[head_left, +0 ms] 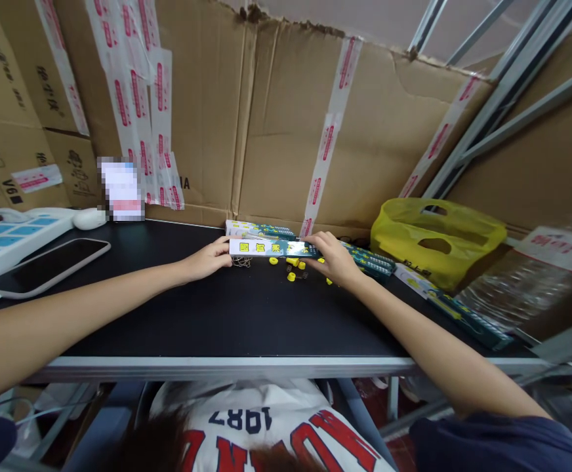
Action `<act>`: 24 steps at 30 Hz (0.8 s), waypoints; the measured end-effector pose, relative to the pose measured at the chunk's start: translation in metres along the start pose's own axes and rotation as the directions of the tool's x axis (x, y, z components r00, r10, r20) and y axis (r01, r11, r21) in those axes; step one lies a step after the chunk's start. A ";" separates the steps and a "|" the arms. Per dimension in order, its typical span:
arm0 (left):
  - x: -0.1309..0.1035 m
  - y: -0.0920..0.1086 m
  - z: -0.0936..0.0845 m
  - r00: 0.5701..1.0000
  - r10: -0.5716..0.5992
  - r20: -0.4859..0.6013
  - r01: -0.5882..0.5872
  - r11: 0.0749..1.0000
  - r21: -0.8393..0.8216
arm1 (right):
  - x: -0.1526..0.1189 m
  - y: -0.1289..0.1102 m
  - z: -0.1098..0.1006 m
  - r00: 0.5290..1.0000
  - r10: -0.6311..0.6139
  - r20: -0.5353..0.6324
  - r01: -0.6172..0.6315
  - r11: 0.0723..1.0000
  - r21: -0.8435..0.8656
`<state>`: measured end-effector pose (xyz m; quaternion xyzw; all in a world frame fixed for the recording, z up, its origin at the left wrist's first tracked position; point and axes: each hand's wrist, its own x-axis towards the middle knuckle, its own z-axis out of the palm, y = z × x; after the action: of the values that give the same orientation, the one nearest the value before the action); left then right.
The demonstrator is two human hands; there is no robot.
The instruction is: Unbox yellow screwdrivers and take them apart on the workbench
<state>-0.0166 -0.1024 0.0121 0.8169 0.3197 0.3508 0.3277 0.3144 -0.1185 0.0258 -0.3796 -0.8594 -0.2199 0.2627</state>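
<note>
A long narrow box (266, 248), white at its left end and dark green further right, is held level above the black table (246, 321). My left hand (210, 259) grips its left end, with the fingers closed on it. My right hand (334, 259) has the thumb and fingers around the box near its right part. Behind it lie similar boxes (251, 227). Small yellow caps (291, 276) and dark springs (304, 276) are scattered just below the box. A tangle of thin loops (241, 261) shows beside my left fingertips.
On the left are a phone (44, 267), a white power strip (20, 236) and a white mouse-like object (89, 219). A yellow plastic bag (433, 236), more boxes (463, 313) and a clear plastic bottle (507, 275) are at right. Cardboard (286, 131) stands behind.
</note>
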 end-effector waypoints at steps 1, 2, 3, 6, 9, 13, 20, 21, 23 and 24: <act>-0.001 0.000 0.000 1.000 -0.001 0.016 0.000 0.999 0.033 | 0.000 -0.001 0.000 1.000 -0.009 -0.008 0.009 1.000 0.001; -0.002 0.000 0.000 0.999 -0.010 0.031 0.008 0.998 0.057 | 0.000 -0.001 0.000 1.000 -0.017 -0.015 0.017 1.000 0.002; -0.002 0.000 0.000 0.999 -0.025 0.045 0.023 0.998 0.065 | 0.000 -0.002 -0.001 1.000 -0.024 -0.020 0.024 1.000 0.001; -0.003 0.001 0.002 0.997 -0.071 0.028 0.071 0.997 -0.023 | 0.000 -0.003 -0.001 0.999 -0.031 -0.019 0.031 1.000 -0.007; -0.003 0.004 0.004 0.978 -0.208 0.000 0.200 0.939 -0.279 | 0.001 -0.005 -0.002 0.999 -0.027 -0.031 0.027 1.000 -0.012; -0.002 0.008 0.005 0.962 -0.271 -0.020 0.234 0.863 -0.448 | 0.002 -0.007 -0.005 0.998 -0.041 -0.050 0.040 0.999 -0.015; -0.003 0.006 -0.005 0.954 -0.275 0.118 0.299 0.877 -0.377 | 0.001 -0.005 -0.007 0.997 -0.053 -0.061 0.050 0.998 -0.043; -0.003 0.005 -0.005 0.952 -0.277 0.128 0.305 0.883 -0.358 | 0.001 -0.005 -0.007 0.997 -0.060 -0.058 0.057 0.997 -0.048; -0.003 0.003 -0.007 0.950 -0.280 0.140 0.312 0.887 -0.342 | 0.002 -0.005 -0.006 0.996 -0.065 -0.054 0.063 0.997 -0.050; -0.003 0.002 -0.007 0.949 -0.278 0.146 0.312 0.883 -0.350 | 0.002 -0.005 -0.006 0.997 -0.065 -0.053 0.062 0.997 -0.046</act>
<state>-0.0234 -0.1037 0.0167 0.6978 0.3533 0.3126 0.5390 0.3112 -0.1242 0.0303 -0.3518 -0.8584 -0.2574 0.2704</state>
